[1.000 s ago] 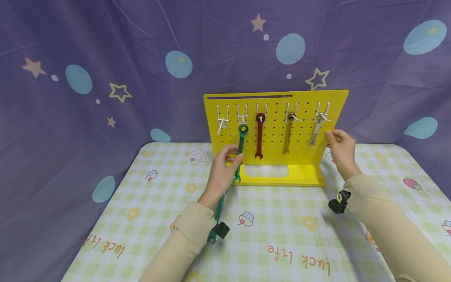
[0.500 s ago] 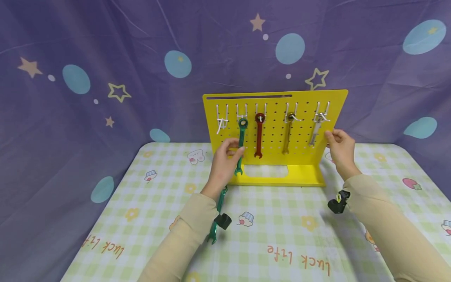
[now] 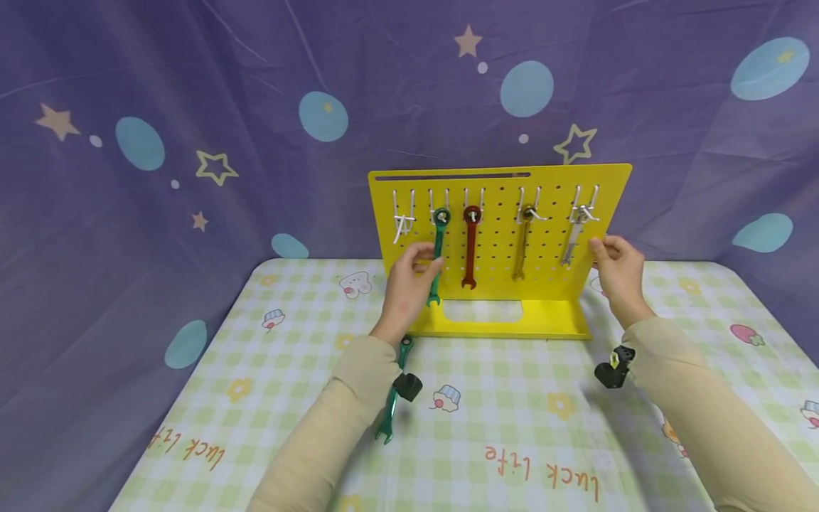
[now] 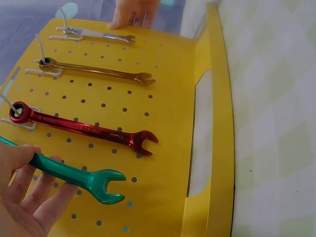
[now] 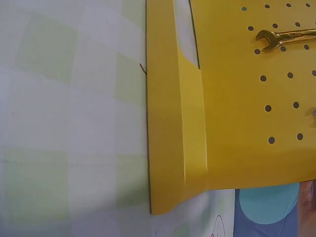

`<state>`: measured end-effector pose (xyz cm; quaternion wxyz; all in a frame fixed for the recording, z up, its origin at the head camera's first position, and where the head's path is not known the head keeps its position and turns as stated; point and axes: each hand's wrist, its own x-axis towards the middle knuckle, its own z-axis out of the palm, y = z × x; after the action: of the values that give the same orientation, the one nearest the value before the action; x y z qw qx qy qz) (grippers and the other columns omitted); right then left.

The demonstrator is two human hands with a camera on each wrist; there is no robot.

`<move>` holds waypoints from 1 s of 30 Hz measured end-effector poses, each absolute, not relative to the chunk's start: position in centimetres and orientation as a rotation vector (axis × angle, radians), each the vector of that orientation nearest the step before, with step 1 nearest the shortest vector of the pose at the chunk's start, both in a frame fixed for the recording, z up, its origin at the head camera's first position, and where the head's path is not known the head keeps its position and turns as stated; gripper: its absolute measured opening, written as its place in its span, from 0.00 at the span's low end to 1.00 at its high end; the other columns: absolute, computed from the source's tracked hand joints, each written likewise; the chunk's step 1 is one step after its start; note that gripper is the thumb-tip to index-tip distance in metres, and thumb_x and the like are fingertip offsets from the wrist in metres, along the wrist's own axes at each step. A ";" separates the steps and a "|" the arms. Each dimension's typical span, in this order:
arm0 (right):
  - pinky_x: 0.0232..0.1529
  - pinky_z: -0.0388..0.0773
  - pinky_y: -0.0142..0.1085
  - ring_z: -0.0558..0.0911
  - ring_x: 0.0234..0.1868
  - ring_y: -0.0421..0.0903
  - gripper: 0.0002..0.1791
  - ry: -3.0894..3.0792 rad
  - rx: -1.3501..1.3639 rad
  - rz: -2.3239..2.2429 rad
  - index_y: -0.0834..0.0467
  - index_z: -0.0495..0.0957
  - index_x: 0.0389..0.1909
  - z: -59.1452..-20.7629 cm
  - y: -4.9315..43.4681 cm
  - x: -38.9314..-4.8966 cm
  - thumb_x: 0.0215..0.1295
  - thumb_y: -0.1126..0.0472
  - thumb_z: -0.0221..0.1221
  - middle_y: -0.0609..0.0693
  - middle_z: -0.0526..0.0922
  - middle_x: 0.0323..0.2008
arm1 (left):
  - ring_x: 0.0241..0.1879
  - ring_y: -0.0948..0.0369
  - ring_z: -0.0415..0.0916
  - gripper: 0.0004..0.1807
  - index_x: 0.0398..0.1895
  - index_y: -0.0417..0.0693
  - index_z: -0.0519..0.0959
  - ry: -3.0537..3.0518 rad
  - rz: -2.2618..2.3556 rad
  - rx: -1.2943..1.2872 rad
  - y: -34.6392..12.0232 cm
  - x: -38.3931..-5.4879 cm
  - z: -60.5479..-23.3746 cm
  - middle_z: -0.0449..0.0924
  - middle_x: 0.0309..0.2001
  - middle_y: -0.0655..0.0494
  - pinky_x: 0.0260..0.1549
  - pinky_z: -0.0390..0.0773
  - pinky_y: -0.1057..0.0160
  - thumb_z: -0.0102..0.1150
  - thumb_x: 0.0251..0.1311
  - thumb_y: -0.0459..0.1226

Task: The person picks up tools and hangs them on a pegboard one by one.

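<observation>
My left hand [image 3: 407, 284] pinches a green ratcheting wrench [image 3: 438, 247] by its shaft. The wrench stands nearly upright, ring end up, at the second hook from the left on a yellow pegboard [image 3: 499, 256]; whether its full weight hangs there I cannot tell. In the left wrist view the wrench's open jaw end points away from the hand, in front of the board. My right hand [image 3: 621, 274] grips the board's right edge. Beside the green one hang a red wrench [image 3: 470, 249], a gold wrench [image 3: 522, 249] and a small silver wrench [image 3: 574, 238].
Another green wrench [image 3: 389, 412] lies on the checked tablecloth [image 3: 505, 405], partly hidden by the left wrist's black camera [image 3: 408, 387]. The leftmost white hook [image 3: 404, 222] bears no wrench. A purple curtain [image 3: 409, 85] hangs behind the table.
My left hand has raised the green wrench, so its ring has gone from below the second hook up to the hook. My right hand stays on the board's edge.
</observation>
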<state>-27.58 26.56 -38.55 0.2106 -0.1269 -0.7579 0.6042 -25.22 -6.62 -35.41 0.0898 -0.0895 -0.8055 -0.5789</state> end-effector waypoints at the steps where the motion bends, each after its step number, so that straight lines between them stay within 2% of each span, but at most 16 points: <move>1: 0.33 0.74 0.21 0.79 0.25 0.26 0.09 -2.108 -0.353 1.680 0.55 0.75 0.39 -38.6 26.6 -27.6 0.72 0.53 0.57 0.26 0.76 0.24 | 0.44 0.57 0.79 0.16 0.58 0.48 0.76 -2.394 -1.725 -0.256 -6.6 -25.3 -35.4 0.81 0.49 0.55 0.44 0.78 0.58 0.60 0.69 0.40; 9: 0.35 0.76 0.21 0.79 0.26 0.27 0.07 -2.091 -0.346 1.698 0.52 0.74 0.37 -38.6 26.5 -27.6 0.72 0.53 0.57 0.27 0.77 0.25 | 0.43 0.58 0.80 0.16 0.57 0.48 0.76 -2.384 -1.764 -0.198 -6.5 -26.2 -35.7 0.81 0.48 0.55 0.42 0.80 0.60 0.61 0.68 0.39; 21: 0.38 0.76 0.23 0.79 0.29 0.28 0.08 -2.114 -0.363 1.685 0.52 0.75 0.40 -38.6 26.4 -27.4 0.72 0.51 0.56 0.27 0.77 0.27 | 0.44 0.56 0.80 0.14 0.55 0.45 0.77 -2.355 -1.798 -0.210 -6.3 -27.0 -36.4 0.81 0.48 0.52 0.44 0.79 0.59 0.61 0.68 0.36; 26: 0.42 0.77 0.27 0.79 0.32 0.29 0.08 -2.116 -0.366 1.680 0.53 0.75 0.40 -38.6 26.3 -27.4 0.72 0.52 0.56 0.28 0.77 0.28 | 0.47 0.54 0.79 0.14 0.56 0.44 0.76 -2.350 -1.798 -0.207 -6.4 -27.4 -36.7 0.82 0.48 0.50 0.48 0.78 0.58 0.60 0.69 0.36; 30: 0.40 0.77 0.25 0.79 0.30 0.29 0.09 -2.124 -0.376 1.675 0.53 0.75 0.41 -38.6 26.3 -27.3 0.72 0.51 0.56 0.28 0.76 0.28 | 0.51 0.53 0.77 0.15 0.57 0.42 0.76 -2.376 -1.804 -0.187 -6.6 -27.6 -37.3 0.81 0.50 0.48 0.51 0.76 0.57 0.59 0.69 0.36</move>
<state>-27.34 26.33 -38.61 0.2037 -0.1347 -0.7615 0.6004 -27.56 -6.55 -37.26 0.0763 -0.0625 -0.7925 -0.6018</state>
